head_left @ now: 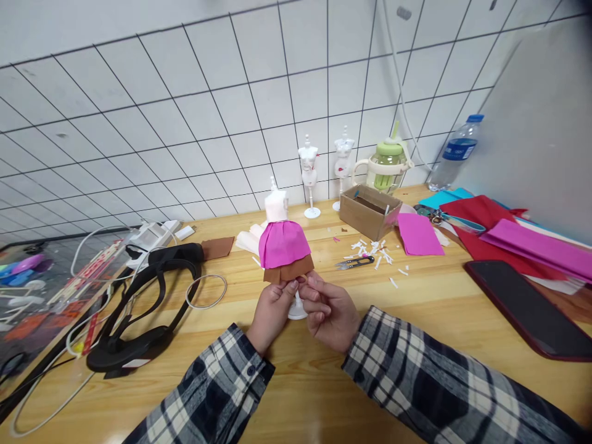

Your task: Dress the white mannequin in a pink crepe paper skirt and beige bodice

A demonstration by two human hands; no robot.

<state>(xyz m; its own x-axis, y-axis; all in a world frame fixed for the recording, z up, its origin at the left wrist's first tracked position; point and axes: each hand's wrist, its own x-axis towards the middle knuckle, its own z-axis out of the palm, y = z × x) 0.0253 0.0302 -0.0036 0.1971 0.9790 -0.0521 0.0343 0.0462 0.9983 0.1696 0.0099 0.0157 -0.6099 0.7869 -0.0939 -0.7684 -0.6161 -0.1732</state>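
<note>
A small white dress form (276, 197) stands on the table, dressed in a pale top. Around its waist is a pleated pink skirt (284, 243), with a brown skirt layer (291, 270) showing below the pink hem. My left hand (272, 313) pinches the brown layer's lower edge between thumb and fingers. Opposite it, my right hand (333, 313) has its fingers curled and closed at the same brown edge. The form's white base (297, 309) shows between my hands. The inside of the skirt is hidden.
Two bare dress forms (309, 169) stand at the back, by a cardboard box (370, 213). Thread snips (355, 263) lie near white paper scraps (377, 250). To the right are a phone (531, 308) and coloured sheets (485, 228); a black headset strap (134, 345) lies left.
</note>
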